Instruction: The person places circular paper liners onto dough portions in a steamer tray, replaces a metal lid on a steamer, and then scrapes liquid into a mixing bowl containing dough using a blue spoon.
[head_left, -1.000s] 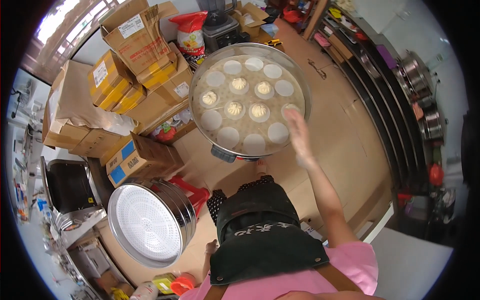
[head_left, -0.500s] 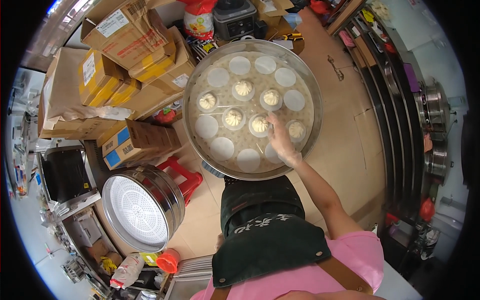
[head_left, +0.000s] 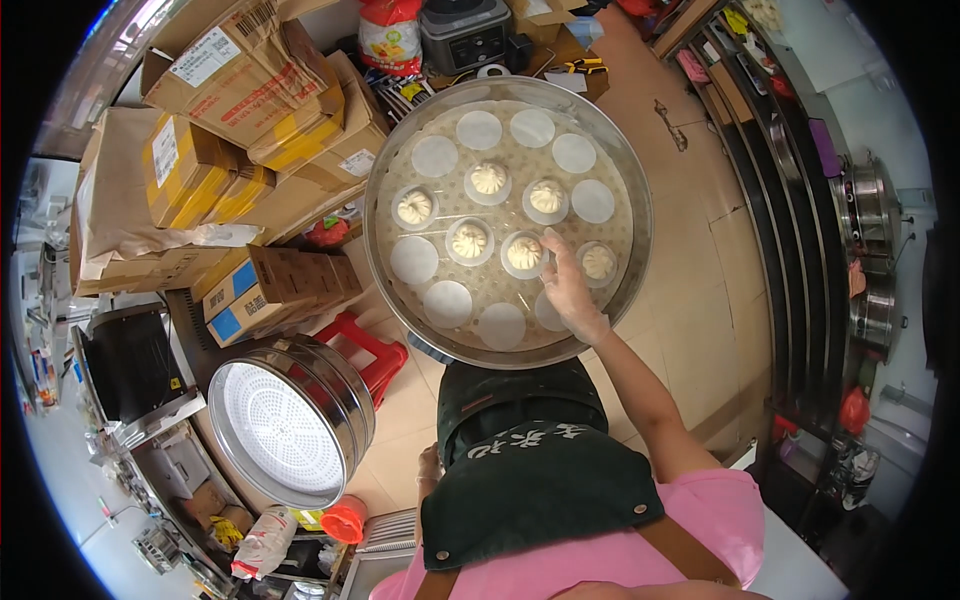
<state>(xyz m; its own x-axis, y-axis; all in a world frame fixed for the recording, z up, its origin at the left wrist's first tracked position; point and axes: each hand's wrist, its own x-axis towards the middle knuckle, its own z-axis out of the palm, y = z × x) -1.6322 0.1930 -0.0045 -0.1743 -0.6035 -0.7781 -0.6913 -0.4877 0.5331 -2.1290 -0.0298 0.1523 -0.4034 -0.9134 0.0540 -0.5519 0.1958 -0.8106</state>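
My right hand, in a thin clear glove, reaches over a large round metal steamer tray. Its outstretched fingertips are at the right edge of a pleated bun; I cannot tell whether they touch it. That bun sits on a white paper round, as do its neighbours, including a bun above it and a bun to its left. Another bun lies right of the hand. Bare paper rounds ring the tray. Low beside the dark apron, my left hand is partly hidden, its fingers unclear.
Stacked steamer tiers with a perforated base stand at lower left, by a red stool. Cardboard boxes pile up at the left. A grey appliance stands beyond the tray; a dark shelf rack is at the right.
My right hand stays beside the same bun, its fingers slightly lower against it. The left hand has come further into view beside the apron. The whole view has shifted slightly.
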